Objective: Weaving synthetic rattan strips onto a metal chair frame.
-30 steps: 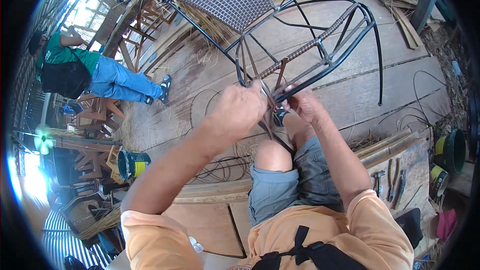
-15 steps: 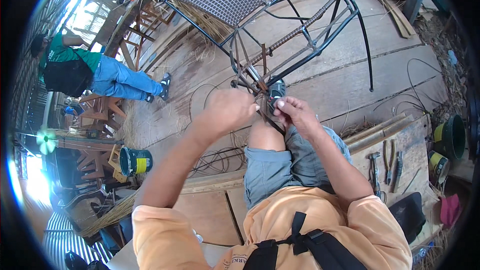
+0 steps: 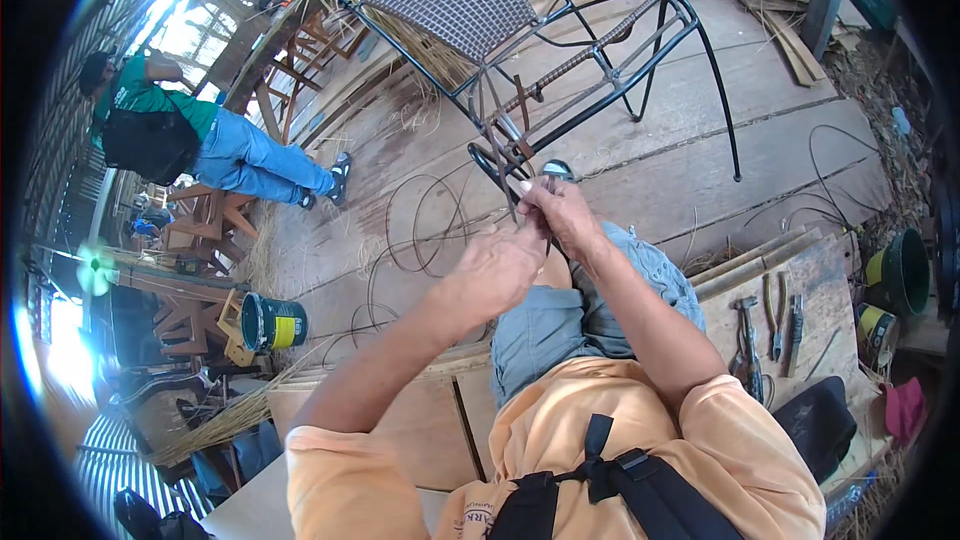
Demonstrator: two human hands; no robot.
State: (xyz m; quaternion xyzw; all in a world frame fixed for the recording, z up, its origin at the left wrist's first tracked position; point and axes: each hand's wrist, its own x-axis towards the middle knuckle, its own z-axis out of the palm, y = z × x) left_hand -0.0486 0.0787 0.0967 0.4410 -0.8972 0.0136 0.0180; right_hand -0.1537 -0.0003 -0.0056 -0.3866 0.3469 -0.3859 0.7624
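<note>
A metal chair frame (image 3: 690,15) lies tipped on the floor in front of my knees, with a grey-brown woven panel (image 3: 455,0) on it. One of its bars (image 3: 610,38) is wrapped in brown strand. My right hand (image 3: 562,212) is closed at the near end of the frame, its thumb and fingers pinching a dark brown strand (image 3: 513,202). Just below and left of it, my left hand (image 3: 497,265) is closed too, fingertips close to the right hand's. What it holds is mostly hidden by the fingers.
Long strands (image 3: 390,230) loop over the plank floor on the left. A hammer (image 3: 747,345), pliers (image 3: 775,315) and another hand tool (image 3: 795,330) lie on a board at right. A person (image 3: 215,145) stands at far left, beyond a dark bucket (image 3: 272,323).
My left hand has come down and right, closer to me. The right hand has shifted up and left, and the two hands now nearly meet. The chair frame has tilted slightly.
</note>
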